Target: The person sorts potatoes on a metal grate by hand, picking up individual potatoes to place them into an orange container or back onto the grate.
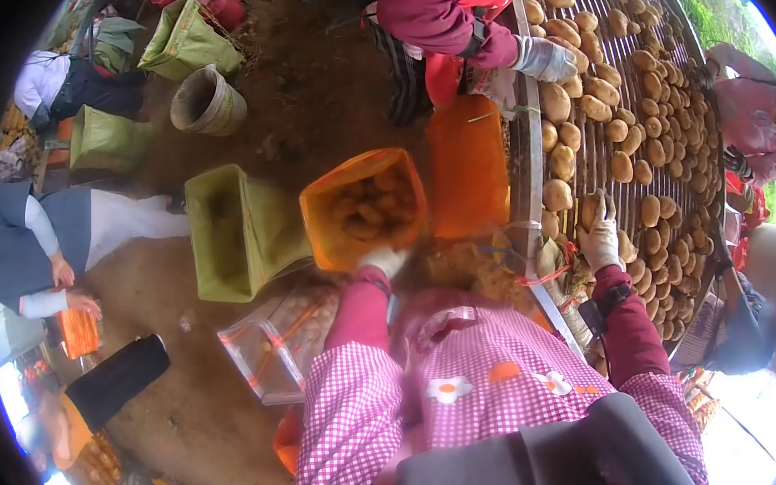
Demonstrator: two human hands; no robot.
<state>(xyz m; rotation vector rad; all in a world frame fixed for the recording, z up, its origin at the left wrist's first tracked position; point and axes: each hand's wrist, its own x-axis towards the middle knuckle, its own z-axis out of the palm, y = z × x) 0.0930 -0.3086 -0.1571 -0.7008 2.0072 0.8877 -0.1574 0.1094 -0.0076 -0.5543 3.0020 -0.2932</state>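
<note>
My right hand point(599, 242), in a pale glove, is on the slatted sorting table. Its fingers are around a potato point(590, 210), with other potatoes point(652, 211) close by. My left hand point(384, 261), also gloved and smeared by motion, is at the near rim of an orange bin point(315, 214). Brown potatoes point(374, 209) lie inside that bin. The left fingers do not show clearly, and I cannot make out anything in them.
A green bag point(264, 229) stands left of the bin, and an orange panel point(467, 165) is to its right. A clear crate point(264, 352) sits nearer me. A co-worker's gloved hand point(545, 59) touches potatoes farther up the slatted table point(595, 149). Other people stand around.
</note>
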